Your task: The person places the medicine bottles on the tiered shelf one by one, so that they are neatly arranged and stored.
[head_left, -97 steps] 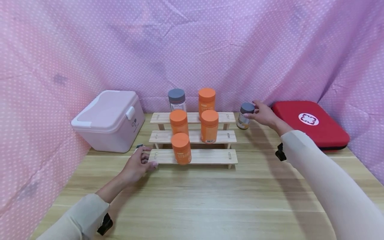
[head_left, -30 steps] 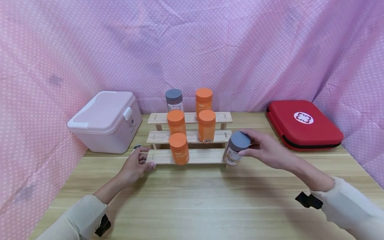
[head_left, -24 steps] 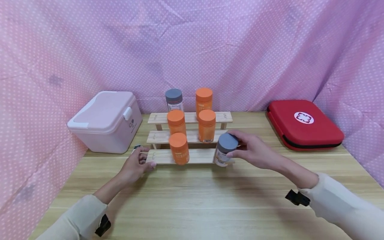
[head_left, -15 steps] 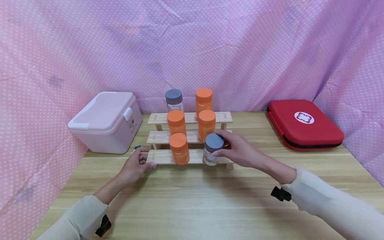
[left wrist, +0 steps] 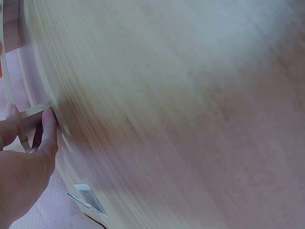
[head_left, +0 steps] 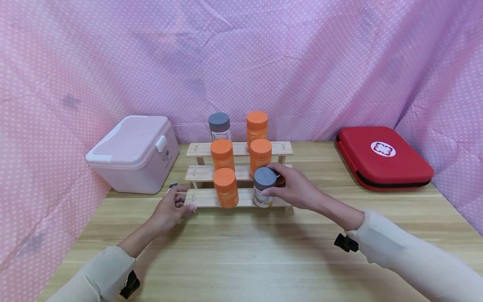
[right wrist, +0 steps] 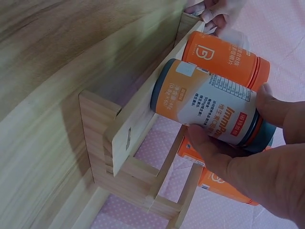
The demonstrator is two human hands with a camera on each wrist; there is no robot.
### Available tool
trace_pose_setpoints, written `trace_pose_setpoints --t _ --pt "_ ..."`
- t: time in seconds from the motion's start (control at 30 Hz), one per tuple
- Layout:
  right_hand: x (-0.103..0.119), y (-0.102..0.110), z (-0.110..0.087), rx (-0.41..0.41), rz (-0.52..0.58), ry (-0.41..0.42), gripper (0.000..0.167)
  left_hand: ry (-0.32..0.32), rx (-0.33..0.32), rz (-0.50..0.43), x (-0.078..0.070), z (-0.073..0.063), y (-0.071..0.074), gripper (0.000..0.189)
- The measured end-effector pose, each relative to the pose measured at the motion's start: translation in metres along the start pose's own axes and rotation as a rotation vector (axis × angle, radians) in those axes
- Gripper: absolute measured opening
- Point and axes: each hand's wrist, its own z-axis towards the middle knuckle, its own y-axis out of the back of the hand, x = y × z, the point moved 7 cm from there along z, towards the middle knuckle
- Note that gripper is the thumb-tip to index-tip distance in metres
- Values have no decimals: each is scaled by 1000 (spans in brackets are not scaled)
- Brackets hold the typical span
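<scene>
A three-step wooden display rack (head_left: 201, 198) stands mid-table. My left hand (head_left: 170, 211) pinches the left end of its lowest step; the left wrist view shows the thumb and fingers around that wooden end (left wrist: 35, 110). With thumb and fingers, my right hand (head_left: 299, 191) holds a grey-lidded supplement bottle (head_left: 263, 198) near the lid, upright at the lowest step. Its white-and-orange label (right wrist: 209, 102) faces the right wrist camera, and its base looks set on the board. Just left of it on the same step is an orange supplement bottle (head_left: 226, 191).
Two orange bottles occupy the middle step, the right one (head_left: 260, 157) partly hidden. On the top step are a grey-lidded bottle (head_left: 219, 125) and an orange one (head_left: 257, 128). A pink lidded box (head_left: 136, 153) sits left, a red zip case (head_left: 385, 157) right; a dotted curtain (head_left: 241, 63) hangs behind.
The right hand has brought the grey-lidded bottle from the table right of the rack forward and left onto the lowest step, slowing at the end. The left hand keeps its grip on the rack.
</scene>
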Motion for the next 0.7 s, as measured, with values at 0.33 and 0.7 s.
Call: trace_pose_setpoints --t 0.33,0.7 --pt "-3 -1 -1 -19 34 -8 58 4 -1 8 -1 1 0 57" --pt "-22 18 -22 -94 2 -72 55 -20 -3 -13 -1 -1 -2 60"
